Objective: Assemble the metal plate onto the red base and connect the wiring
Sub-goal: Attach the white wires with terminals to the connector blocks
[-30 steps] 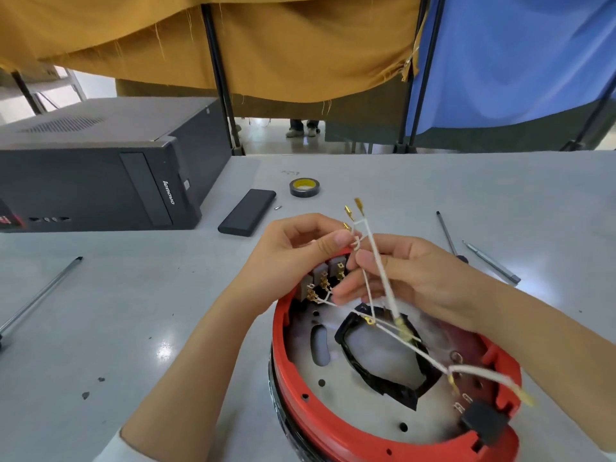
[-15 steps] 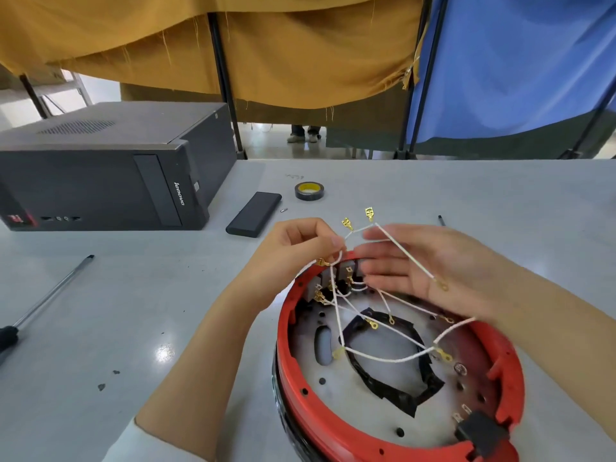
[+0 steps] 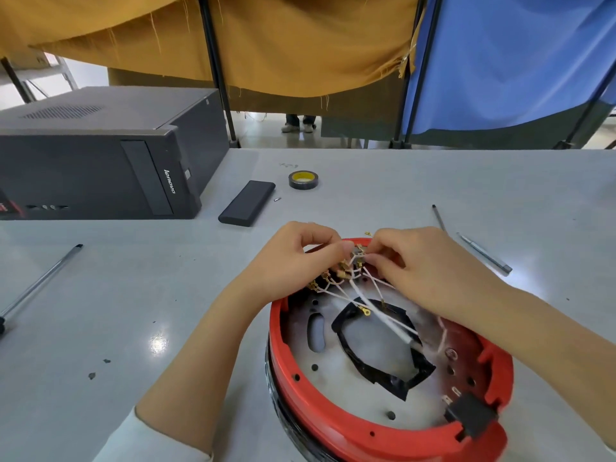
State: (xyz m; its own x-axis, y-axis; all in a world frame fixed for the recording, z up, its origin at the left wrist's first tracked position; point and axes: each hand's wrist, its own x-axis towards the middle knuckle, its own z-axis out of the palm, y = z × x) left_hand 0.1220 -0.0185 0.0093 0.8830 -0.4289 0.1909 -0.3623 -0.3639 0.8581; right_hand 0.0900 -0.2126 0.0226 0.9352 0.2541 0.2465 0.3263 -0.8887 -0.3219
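Observation:
The round red base (image 3: 333, 425) lies on the grey table, near the front and right of centre. A grey metal plate (image 3: 336, 371) with a black-edged cut-out sits inside it. White wires (image 3: 383, 316) with brass terminals run from the far rim across the plate. My left hand (image 3: 293, 258) and my right hand (image 3: 430, 265) meet at the far rim of the base. Both pinch wire ends beside the small switch blocks (image 3: 343, 273) there. A black connector (image 3: 470, 415) sits at the near right rim.
A black computer case (image 3: 100, 161) stands at the back left. A black flat box (image 3: 247, 208) and a roll of tape (image 3: 303, 180) lie behind the base. Screwdrivers lie at the left (image 3: 40, 285) and right (image 3: 483, 253). Orange and blue cloths hang behind the table.
Both hands have dropped from above the base to its far rim. The wires, held up and spread before, now lie lower over the plate, with their ends at the switch blocks.

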